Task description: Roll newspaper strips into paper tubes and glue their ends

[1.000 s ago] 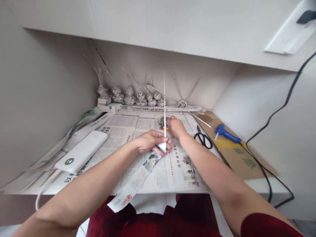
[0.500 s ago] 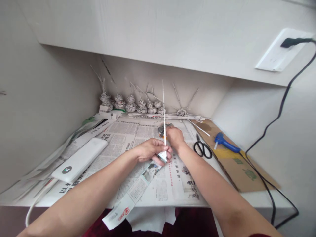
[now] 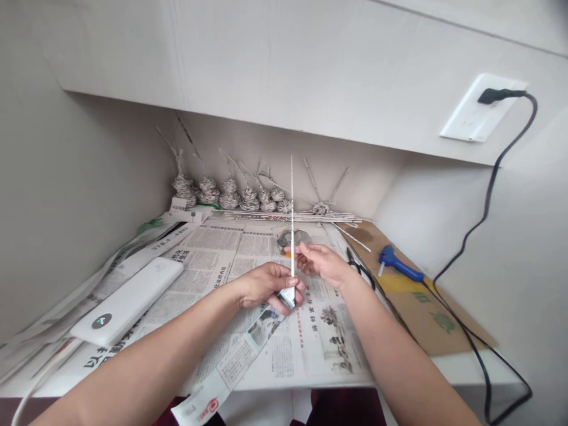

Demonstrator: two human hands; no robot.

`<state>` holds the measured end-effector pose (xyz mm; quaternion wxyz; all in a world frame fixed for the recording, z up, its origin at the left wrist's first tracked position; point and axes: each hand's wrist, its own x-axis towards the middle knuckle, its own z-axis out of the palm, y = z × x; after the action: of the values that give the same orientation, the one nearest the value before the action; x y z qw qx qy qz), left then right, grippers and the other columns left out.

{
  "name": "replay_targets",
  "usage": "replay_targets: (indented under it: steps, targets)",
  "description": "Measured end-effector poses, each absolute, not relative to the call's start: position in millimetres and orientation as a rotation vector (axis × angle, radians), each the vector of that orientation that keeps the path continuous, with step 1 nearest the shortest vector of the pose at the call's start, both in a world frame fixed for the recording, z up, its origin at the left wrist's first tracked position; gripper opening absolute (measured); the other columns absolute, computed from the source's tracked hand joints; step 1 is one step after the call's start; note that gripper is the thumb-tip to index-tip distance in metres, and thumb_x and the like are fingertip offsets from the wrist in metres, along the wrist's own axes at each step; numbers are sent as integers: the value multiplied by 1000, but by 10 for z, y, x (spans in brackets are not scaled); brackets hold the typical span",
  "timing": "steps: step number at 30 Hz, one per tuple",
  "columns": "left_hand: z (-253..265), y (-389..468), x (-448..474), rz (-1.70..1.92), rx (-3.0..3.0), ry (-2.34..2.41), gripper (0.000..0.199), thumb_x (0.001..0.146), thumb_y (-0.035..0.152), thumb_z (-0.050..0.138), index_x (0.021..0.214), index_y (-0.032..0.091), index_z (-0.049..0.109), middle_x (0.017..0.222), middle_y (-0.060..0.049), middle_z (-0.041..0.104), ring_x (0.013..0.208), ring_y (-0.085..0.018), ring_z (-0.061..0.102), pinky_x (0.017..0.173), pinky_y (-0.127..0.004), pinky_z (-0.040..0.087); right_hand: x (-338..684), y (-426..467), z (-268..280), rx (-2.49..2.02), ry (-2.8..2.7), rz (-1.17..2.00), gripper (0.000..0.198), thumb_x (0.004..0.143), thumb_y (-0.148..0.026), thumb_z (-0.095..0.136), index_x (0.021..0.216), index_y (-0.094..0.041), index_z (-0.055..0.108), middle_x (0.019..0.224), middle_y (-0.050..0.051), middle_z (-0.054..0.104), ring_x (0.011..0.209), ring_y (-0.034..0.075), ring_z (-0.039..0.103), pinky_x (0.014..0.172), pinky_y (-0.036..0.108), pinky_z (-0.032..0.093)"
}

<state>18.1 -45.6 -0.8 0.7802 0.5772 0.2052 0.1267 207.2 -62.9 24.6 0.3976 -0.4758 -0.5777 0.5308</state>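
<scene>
My left hand [image 3: 271, 288] pinches the lower end of a thin paper tube [image 3: 292, 236], which stands upright, rolled from newspaper. From the same grip a long unrolled newspaper strip [image 3: 242, 355] slants down over the table's front edge. My right hand [image 3: 320, 263] is just right of the tube, its fingers partly spread and holding nothing I can see; whether a fingertip touches the tube is unclear. Behind it lies a dark, roundish item [image 3: 288, 238] with an orange patch, partly hidden. Black-handled scissors [image 3: 370, 277] lie partly behind my right forearm.
Newspaper [image 3: 213, 248] covers the table. Several woven paper gourd shapes [image 3: 229, 195] line the back wall, behind loose paper sticks [image 3: 266, 218]. At left lies a white power bank [image 3: 128, 302] with a cable. A blue glue gun [image 3: 399, 263] rests on cardboard [image 3: 426, 307], its black cord running to the wall outlet [image 3: 483, 109].
My right hand has come back from the dark roundish item toward the tube, and its fingers have spread. My left hand keeps its pinch. The view has shifted slightly.
</scene>
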Motion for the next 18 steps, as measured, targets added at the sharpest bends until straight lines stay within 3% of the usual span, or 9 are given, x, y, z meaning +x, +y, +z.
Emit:
replay_targets:
  steps: [4,10,15,18]
  targets:
    - [-30,-471,195,266,1240,448,36,77,43,61,95,11,62,88,-13,64,78,-20,63,59,-33,54,2015,-669,249,-1055,-1415,1538,40,79,-48,58,102,-18,69,81,5,64,69,12,55,57,22,40]
    - [-28,-496,207,250,1230,459,37,77,44,61,94,12,62,86,-13,64,78,-23,65,58,-31,53,2067,-631,209,-1048,-1284,1477,30,79,-43,60,94,-18,68,96,8,67,84,16,60,55,21,40]
    - [-24,-498,204,241,1224,457,37,76,44,62,94,12,62,86,-12,65,75,-22,66,61,-33,53,2076,-680,275,-1048,-1321,1555,37,79,-42,60,110,-22,62,92,7,67,82,15,61,57,22,43]
    - [-34,-493,206,232,1223,462,38,75,44,63,94,12,62,86,-12,65,75,-21,66,61,-33,53,2063,-682,271,-1051,-1383,1546,36,79,-43,60,106,-20,66,97,7,66,85,16,59,62,23,44]
